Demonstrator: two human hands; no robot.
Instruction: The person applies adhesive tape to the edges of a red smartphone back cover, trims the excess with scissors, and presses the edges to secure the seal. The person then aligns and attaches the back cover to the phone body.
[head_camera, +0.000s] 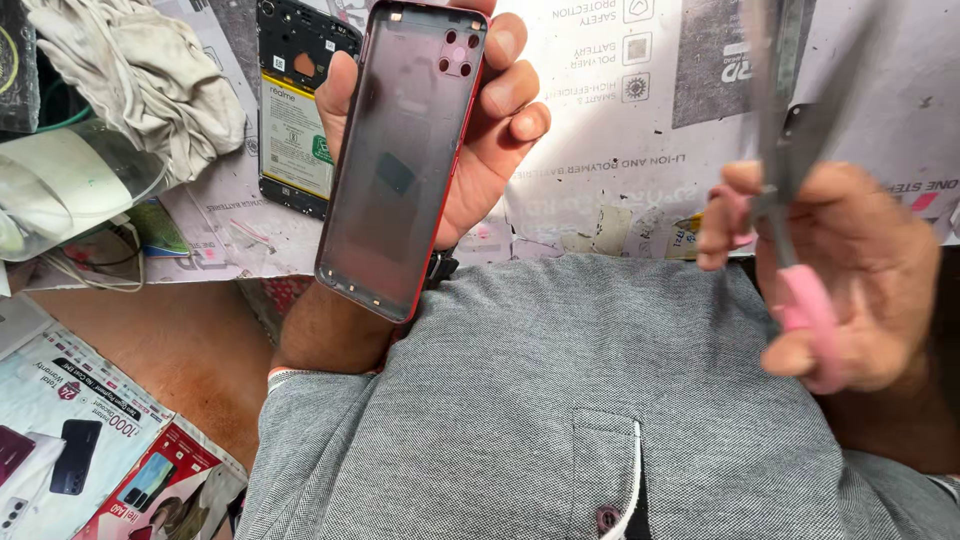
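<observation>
Head view, left hand (470, 140): I see it gripping the red phone back cover (400, 160).
Right hand (840, 280): clasping blurred pink-handled scissors (795, 230).

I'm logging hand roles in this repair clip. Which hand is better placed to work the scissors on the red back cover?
Likely the right hand: it already grips the pink-handled scissors. The left hand is occupied holding the back cover upright.

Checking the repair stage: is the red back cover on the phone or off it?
Off. The left hand holds the red back cover alone, hollow inside facing up; the opened phone lies behind.
</observation>
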